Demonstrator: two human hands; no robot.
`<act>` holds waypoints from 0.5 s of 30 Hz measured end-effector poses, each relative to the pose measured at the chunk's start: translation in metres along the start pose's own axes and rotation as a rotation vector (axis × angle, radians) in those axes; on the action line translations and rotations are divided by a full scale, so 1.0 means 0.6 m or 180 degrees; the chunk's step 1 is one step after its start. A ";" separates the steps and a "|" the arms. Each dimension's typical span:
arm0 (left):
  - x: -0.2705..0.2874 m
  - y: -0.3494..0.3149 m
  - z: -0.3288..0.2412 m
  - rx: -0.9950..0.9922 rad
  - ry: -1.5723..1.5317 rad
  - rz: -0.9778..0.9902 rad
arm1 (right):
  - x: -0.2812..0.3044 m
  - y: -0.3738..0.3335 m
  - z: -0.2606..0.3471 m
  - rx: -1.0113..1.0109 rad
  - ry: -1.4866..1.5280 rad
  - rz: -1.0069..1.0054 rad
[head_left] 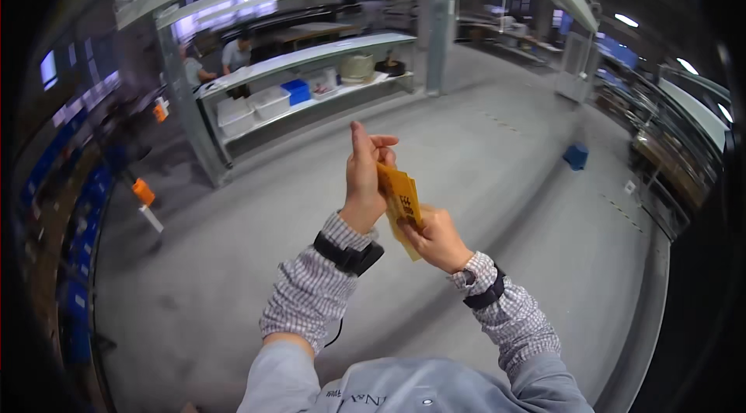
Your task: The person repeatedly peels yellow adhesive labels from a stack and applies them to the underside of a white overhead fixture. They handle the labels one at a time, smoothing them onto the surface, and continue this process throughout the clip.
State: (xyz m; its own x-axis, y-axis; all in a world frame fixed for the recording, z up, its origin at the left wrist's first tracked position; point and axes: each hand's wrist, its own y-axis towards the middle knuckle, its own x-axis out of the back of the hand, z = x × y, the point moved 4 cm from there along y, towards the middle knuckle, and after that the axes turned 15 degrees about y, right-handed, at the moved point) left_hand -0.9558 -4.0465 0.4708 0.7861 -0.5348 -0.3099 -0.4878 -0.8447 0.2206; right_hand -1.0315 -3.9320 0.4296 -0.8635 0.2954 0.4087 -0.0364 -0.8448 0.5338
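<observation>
A small bundle of yellow printed sheets (402, 197) is in front of me at chest height, tilted, with dark lettering on its face. Paler yellow sheets show along its lower edge. My right hand (437, 240) grips the bundle near its lower right end, thumb on the front. Beside its upper left edge is my left hand (367, 178), thumb pointing up and fingers stretched to the right. The palm side is at the sheets' edge; whether it presses on them I cannot tell. Both wrists wear black straps over checked sleeves.
Ahead on the left stands a metal rack (311, 106) holding white bins (271, 102) and a blue bin (296, 91). Two people are behind it. A dark blue stool-like object (576, 156) stands on the grey floor at right. Blue bins (80, 257) line the left side.
</observation>
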 end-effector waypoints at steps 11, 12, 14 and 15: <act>-0.268 -0.016 0.175 0.0679 -0.0465 0.2764 | 0.275 -0.129 -0.100 -0.1441 0.1384 -0.0170; -0.274 0.002 0.183 0.0724 -0.0331 0.2769 | 0.296 -0.130 -0.106 -0.1461 0.1607 -0.0412; -0.300 0.044 0.208 0.0787 -0.0745 0.2557 | 0.382 -0.150 -0.146 -0.0804 0.1516 -0.1360; -0.319 0.061 0.210 0.0754 -0.0895 0.2465 | 0.413 -0.160 -0.158 -0.0709 0.1286 -0.1804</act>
State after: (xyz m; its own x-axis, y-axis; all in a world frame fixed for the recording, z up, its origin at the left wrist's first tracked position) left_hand -1.1722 -3.9779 0.4220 0.0906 -0.9220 -0.3764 -0.9393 -0.2047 0.2755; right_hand -1.2899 -3.8199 0.4092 -0.7983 0.5630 -0.2139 -0.5972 -0.6944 0.4015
